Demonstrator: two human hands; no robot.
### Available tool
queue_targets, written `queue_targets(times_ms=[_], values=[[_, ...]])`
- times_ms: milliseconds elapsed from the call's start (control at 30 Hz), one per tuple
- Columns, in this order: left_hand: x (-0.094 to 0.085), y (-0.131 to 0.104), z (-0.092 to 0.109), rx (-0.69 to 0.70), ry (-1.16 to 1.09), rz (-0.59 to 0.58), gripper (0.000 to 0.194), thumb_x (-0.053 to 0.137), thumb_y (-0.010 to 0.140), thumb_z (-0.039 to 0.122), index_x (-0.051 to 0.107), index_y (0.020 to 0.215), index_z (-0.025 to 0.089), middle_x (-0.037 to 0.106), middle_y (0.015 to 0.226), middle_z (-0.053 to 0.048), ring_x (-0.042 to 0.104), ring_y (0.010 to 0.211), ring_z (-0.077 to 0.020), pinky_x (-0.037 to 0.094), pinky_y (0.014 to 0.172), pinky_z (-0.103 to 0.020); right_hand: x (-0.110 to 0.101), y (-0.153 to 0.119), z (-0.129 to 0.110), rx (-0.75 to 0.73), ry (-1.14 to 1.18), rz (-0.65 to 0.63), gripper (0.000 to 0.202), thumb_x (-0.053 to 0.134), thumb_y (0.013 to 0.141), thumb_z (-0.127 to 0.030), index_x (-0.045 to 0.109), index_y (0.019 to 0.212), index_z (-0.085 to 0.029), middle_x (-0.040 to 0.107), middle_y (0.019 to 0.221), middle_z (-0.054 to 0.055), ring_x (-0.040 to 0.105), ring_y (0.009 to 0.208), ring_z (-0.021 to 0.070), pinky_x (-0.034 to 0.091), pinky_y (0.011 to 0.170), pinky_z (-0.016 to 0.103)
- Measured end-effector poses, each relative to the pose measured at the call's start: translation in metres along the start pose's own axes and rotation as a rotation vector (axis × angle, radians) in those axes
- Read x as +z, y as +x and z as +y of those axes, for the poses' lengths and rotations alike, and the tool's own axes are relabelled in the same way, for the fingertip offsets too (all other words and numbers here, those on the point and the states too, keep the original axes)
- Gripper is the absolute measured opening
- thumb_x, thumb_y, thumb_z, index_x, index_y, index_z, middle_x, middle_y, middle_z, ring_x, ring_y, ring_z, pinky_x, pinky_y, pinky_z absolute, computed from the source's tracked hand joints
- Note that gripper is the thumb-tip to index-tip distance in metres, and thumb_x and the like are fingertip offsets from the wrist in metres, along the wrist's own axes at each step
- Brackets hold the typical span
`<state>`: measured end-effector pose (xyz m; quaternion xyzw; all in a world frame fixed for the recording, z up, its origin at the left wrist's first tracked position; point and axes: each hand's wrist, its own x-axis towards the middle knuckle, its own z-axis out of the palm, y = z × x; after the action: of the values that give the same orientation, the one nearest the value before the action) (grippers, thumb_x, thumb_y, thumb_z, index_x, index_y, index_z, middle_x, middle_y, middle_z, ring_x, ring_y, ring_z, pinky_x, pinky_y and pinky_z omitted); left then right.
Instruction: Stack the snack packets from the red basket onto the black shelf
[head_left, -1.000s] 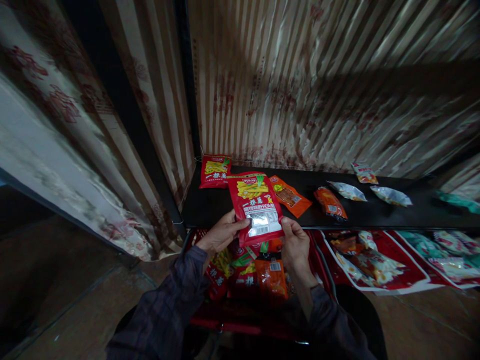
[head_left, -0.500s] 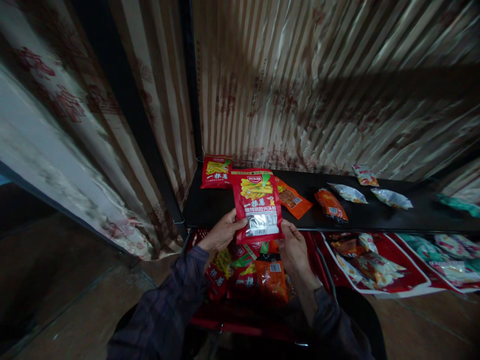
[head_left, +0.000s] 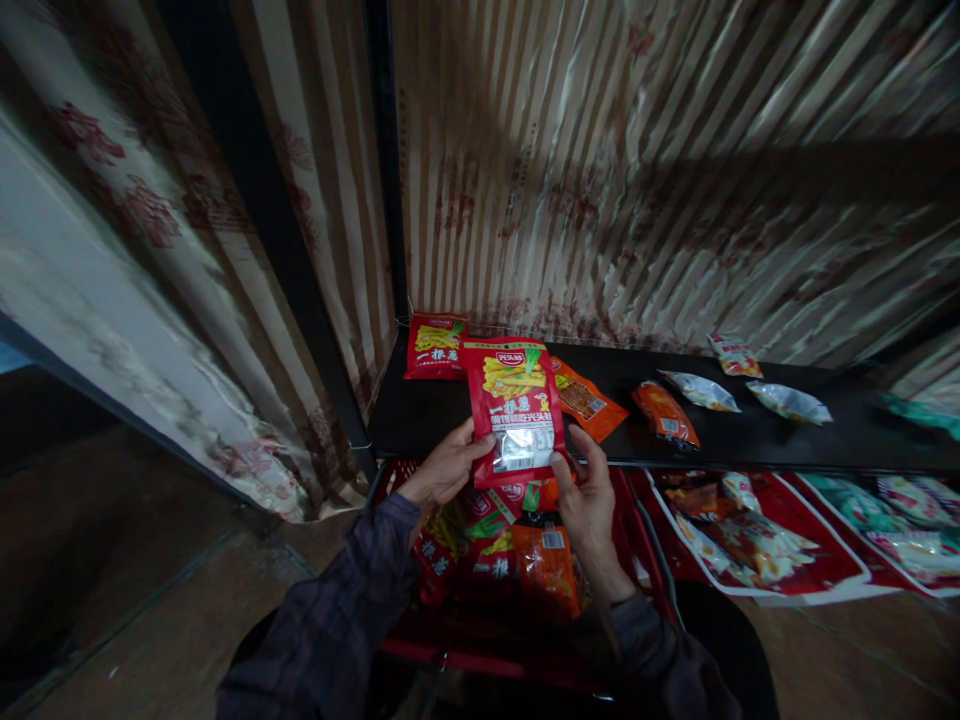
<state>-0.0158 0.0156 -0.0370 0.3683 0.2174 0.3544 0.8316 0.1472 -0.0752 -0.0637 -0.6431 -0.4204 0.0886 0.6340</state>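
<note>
A red snack packet [head_left: 516, 400] with yellow sticks and a green onion printed on it is held up over the basket's far edge. My left hand [head_left: 450, 465] pinches its lower left edge, thumb on the front. At the lower right corner, my right hand [head_left: 586, 490] touches the packet with its thumb, its index finger raised and the fingers apart. Beneath both hands, a red basket [head_left: 457, 650] holds several red packets and an orange packet [head_left: 544, 570].
On the black shelf [head_left: 495, 447] lie another red packet [head_left: 436, 347], orange packets [head_left: 666, 414] and silvery ones [head_left: 701, 390]. Red trays [head_left: 832, 555] of packets stand at the right. A striped curtain [head_left: 600, 180] hangs behind the shelf, beside a dark post [head_left: 262, 200].
My right hand has loosened at the packet's edge, its thumb now on the front corner and its index finger lifted. The packet and my left hand have hardly moved.
</note>
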Motion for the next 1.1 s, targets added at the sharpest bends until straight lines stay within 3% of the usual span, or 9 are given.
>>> queue_targets(times_ms=[67, 133, 267, 433, 567, 833, 1000, 1100], values=[[0.000, 0.000, 0.000, 0.001, -0.002, -0.003, 0.056, 0.086, 0.060, 0.030, 0.065, 0.111, 0.018, 0.072, 0.109, -0.009, 0.065, 0.105, -0.0272, 0.049, 0.097, -0.042, -0.001, 0.000, 0.000, -0.225, -0.206, -0.018, 0.035, 0.058, 0.087, -0.035, 0.062, 0.121, -0.025, 0.049, 0.144, 0.010, 0.040, 0.135, 0.0276, 0.035, 0.109, 0.054], [0.000, 0.000, 0.000, -0.002, 0.000, -0.005, 0.056, 0.087, 0.060, 0.030, 0.066, 0.111, 0.018, 0.072, 0.108, -0.008, 0.066, 0.105, -0.0268, 0.049, 0.097, -0.042, -0.002, 0.000, -0.002, -0.416, -0.359, -0.074, 0.030, 0.051, 0.091, -0.025, 0.066, 0.117, -0.027, 0.050, 0.144, 0.006, 0.031, 0.142, 0.0266, 0.030, 0.112, 0.056], [0.001, -0.001, 0.000, -0.003, -0.002, -0.015, 0.054, 0.086, 0.061, 0.030, 0.066, 0.110, 0.020, 0.072, 0.107, -0.007, 0.064, 0.109, -0.0263, 0.049, 0.098, -0.040, 0.000, -0.002, -0.004, -0.572, -0.451, -0.199, 0.041, 0.041, 0.092, -0.013, 0.062, 0.125, -0.028, 0.060, 0.135, 0.005, 0.034, 0.142, 0.0237, 0.037, 0.111, 0.053], [0.003, -0.002, 0.001, 0.005, -0.010, -0.028, 0.053, 0.086, 0.061, 0.031, 0.066, 0.109, 0.018, 0.071, 0.109, -0.008, 0.063, 0.111, -0.0261, 0.049, 0.097, -0.038, 0.003, -0.006, -0.005, -0.574, -0.450, -0.239, 0.046, 0.042, 0.094, -0.015, 0.051, 0.137, -0.028, 0.056, 0.140, 0.006, 0.042, 0.137, 0.0231, 0.042, 0.109, 0.049], [0.005, -0.004, 0.001, -0.016, -0.003, -0.041, 0.055, 0.084, 0.065, 0.032, 0.064, 0.115, 0.020, 0.070, 0.112, -0.008, 0.064, 0.108, -0.0248, 0.049, 0.097, -0.038, 0.004, -0.009, -0.007, -0.556, -0.462, -0.293, 0.054, 0.050, 0.094, -0.028, 0.038, 0.147, -0.027, 0.045, 0.149, 0.009, 0.039, 0.139, 0.0262, 0.039, 0.110, 0.051], [0.008, -0.012, 0.002, -0.030, 0.017, -0.090, 0.062, 0.080, 0.071, 0.034, 0.059, 0.129, 0.026, 0.066, 0.119, -0.006, 0.065, 0.102, -0.0212, 0.052, 0.089, -0.031, 0.008, -0.019, -0.014, -0.528, -0.516, -0.336, 0.090, 0.070, 0.076, -0.054, 0.029, 0.150, -0.021, 0.033, 0.155, 0.016, 0.036, 0.139, 0.0363, 0.038, 0.109, 0.056], [0.008, -0.014, 0.003, -0.015, 0.043, -0.179, 0.059, 0.076, 0.076, 0.037, 0.058, 0.131, 0.029, 0.063, 0.128, -0.007, 0.061, 0.111, -0.0239, 0.052, 0.087, -0.030, 0.011, -0.020, -0.020, -0.417, -0.349, -0.259, 0.062, 0.057, 0.087, -0.038, 0.038, 0.145, -0.022, 0.041, 0.150, 0.014, 0.042, 0.136, 0.0304, 0.039, 0.109, 0.052], [0.010, -0.014, 0.004, 0.009, 0.042, -0.256, 0.055, 0.074, 0.078, 0.034, 0.060, 0.130, 0.027, 0.054, 0.141, -0.009, 0.054, 0.123, -0.0279, 0.049, 0.092, -0.034, 0.014, -0.016, -0.028, -0.211, -0.161, -0.180, 0.053, 0.052, 0.090, -0.037, 0.044, 0.141, -0.022, 0.050, 0.143, 0.013, 0.049, 0.131, 0.0274, 0.042, 0.106, 0.048]])
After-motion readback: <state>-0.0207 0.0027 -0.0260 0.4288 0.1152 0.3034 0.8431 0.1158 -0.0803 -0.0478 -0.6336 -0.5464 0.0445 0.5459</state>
